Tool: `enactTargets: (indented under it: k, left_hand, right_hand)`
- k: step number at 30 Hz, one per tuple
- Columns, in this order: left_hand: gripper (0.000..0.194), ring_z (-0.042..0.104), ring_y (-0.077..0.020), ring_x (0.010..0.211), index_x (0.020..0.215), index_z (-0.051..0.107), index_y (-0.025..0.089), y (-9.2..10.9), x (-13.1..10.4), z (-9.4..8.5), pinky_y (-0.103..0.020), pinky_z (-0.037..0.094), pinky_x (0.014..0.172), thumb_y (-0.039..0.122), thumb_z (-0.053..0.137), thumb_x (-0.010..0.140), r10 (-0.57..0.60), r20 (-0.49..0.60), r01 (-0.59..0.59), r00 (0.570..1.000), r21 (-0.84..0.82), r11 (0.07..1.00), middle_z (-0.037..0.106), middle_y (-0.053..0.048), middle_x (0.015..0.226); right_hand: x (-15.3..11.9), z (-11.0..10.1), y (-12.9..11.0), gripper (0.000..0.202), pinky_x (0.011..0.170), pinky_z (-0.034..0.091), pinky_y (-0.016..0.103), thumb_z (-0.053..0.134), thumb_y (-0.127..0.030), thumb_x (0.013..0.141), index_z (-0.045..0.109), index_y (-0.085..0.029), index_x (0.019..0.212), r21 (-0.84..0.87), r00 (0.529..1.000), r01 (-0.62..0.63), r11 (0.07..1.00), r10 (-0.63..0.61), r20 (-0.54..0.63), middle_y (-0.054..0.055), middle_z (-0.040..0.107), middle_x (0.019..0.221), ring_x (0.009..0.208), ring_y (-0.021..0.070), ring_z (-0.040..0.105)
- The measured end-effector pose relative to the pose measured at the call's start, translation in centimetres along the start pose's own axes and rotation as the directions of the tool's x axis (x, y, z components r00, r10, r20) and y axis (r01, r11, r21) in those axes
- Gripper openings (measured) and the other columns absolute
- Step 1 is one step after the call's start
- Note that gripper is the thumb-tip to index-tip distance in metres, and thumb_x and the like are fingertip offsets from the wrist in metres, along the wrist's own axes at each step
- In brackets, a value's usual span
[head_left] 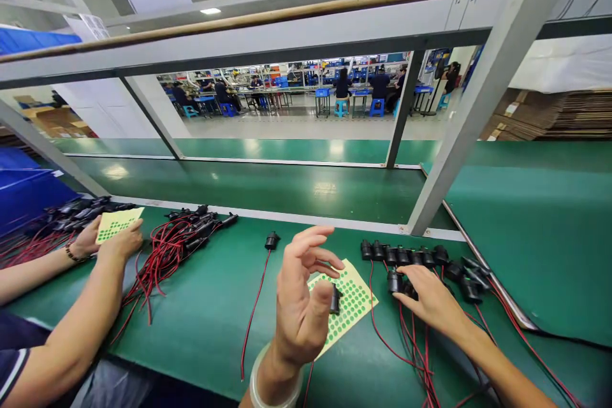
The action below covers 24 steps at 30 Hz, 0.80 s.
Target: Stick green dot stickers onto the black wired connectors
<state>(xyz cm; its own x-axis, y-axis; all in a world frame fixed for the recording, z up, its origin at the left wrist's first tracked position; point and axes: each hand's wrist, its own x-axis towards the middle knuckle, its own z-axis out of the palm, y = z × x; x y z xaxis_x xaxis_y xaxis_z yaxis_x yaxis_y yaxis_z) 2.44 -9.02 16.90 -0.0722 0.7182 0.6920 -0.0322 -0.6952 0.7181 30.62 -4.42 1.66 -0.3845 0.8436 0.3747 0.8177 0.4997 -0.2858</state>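
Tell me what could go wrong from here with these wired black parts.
The red wires cross one another near the right hand, so moving the black part it holds might tug others. The left hand covers some of the green-dotted sheet in this view and could crease or shift it.

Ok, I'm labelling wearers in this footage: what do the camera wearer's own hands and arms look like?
Left hand: ungloved, with a smooth, pale, rounded bangle at the wrist. Right hand: ungloved, with no band or ring visible. No sleeve shows on either visible forearm.
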Motion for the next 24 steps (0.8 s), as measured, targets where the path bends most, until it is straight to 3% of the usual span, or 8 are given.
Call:
enactTargets:
  k: [3,7,13,15,17,19,20,24]
  left_hand:
    - [0.038,0.065,-0.0126,0.078,0.125,0.052,0.024,-0.1,-0.1,-0.1,-0.027,0.056,0.064,0.048,0.049,0.097,0.001,0.046,-0.003,0.999,0.041,0.999,0.054,-0.01,0.13]
    - [0.033,0.064,-0.0124,0.079,0.123,0.053,0.023,-0.1,-0.2,-0.4,-0.027,0.056,0.066,0.043,0.051,0.097,0.022,0.05,-0.025,0.998,0.063,0.998,0.053,-0.01,0.13]
    - [0.018,0.062,-0.0144,0.086,0.11,0.057,0.02,-0.6,0.8,0.0,-0.026,0.054,0.072,0.027,0.058,0.093,0.032,0.058,-0.045,0.998,0.23,0.972,0.063,-0.008,0.114]
    - [0.017,0.062,-0.0166,0.087,0.106,0.058,0.019,-2.0,1.1,0.0,-0.029,0.053,0.074,0.026,0.06,0.091,-0.007,0.102,-0.032,0.995,0.372,0.928,0.067,-0.007,0.105]
    - [0.016,0.062,-0.0198,0.089,0.103,0.06,0.018,-4.3,1.1,-0.6,-0.035,0.052,0.081,0.028,0.06,0.09,-0.121,0.167,0.009,0.979,0.55,0.835,0.068,-0.006,0.098]
    - [0.015,0.06,-0.0234,0.098,0.1,0.062,0.017,-7.2,0.5,-1.5,-0.04,0.049,0.09,0.028,0.059,0.09,-0.329,0.195,0.105,0.924,0.698,0.708,0.068,-0.008,0.101]
    - [0.015,0.058,-0.0241,0.103,0.101,0.062,0.017,-8.7,0.0,-1.9,-0.041,0.046,0.095,0.027,0.059,0.091,-0.444,0.196,0.162,0.874,0.745,0.647,0.068,-0.008,0.105]
    - [0.017,0.06,-0.0252,0.101,0.102,0.066,0.016,-13.6,-2.4,-2.9,-0.04,0.046,0.094,0.024,0.062,0.087,-0.578,0.22,0.22,0.786,0.774,0.593,0.069,-0.008,0.103]
  right_hand:
    - [-0.1,1.7,0.3,0.03,0.084,0.056,0.05,0.057,-0.035,0.087,0.062,-0.018,0.111,-0.023,0.998,-0.05,0.998,0.049,-0.029,0.016,0.069,0.107,0.105,0.0348,0.065]
    - [-0.2,1.5,0.3,0.036,0.087,0.054,0.05,0.054,-0.036,0.088,0.059,-0.018,0.118,-0.008,0.994,-0.092,0.996,0.091,-0.059,0.016,0.068,0.114,0.107,0.0342,0.064]
    - [1.8,0.6,-3.2,0.022,0.086,0.054,0.04,0.044,-0.03,0.1,0.06,-0.02,0.11,0.118,0.998,-0.069,0.991,0.068,0.007,0.008,0.068,0.107,0.1,0.0238,0.065]
    - [3.1,1.5,-4.8,0.017,0.083,0.055,0.037,0.049,-0.029,0.101,0.061,-0.018,0.107,0.168,0.998,-0.035,0.985,0.025,0.06,0.006,0.067,0.104,0.095,0.0199,0.065]
    - [4.4,2.8,-6.0,0.017,0.081,0.056,0.036,0.056,-0.03,0.1,0.062,-0.016,0.107,0.2,0.995,-0.012,0.98,-0.008,0.1,0.004,0.066,0.104,0.092,0.0179,0.065]
    - [5.5,4.4,-6.6,0.019,0.08,0.056,0.036,0.059,-0.032,0.099,0.062,-0.016,0.109,0.21,0.993,-0.008,0.978,-0.017,0.118,0.004,0.065,0.104,0.09,0.0175,0.065]
    - [5.9,5.1,-6.7,0.02,0.08,0.057,0.037,0.059,-0.032,0.099,0.062,-0.016,0.11,0.208,0.992,-0.009,0.978,-0.016,0.121,0.005,0.065,0.105,0.09,0.0176,0.065]
    - [6.6,7.5,-6.5,0.023,0.08,0.057,0.037,0.06,-0.033,0.098,0.061,-0.016,0.113,0.19,0.993,-0.02,0.982,-0.003,0.116,0.005,0.065,0.109,0.092,0.0183,0.065]
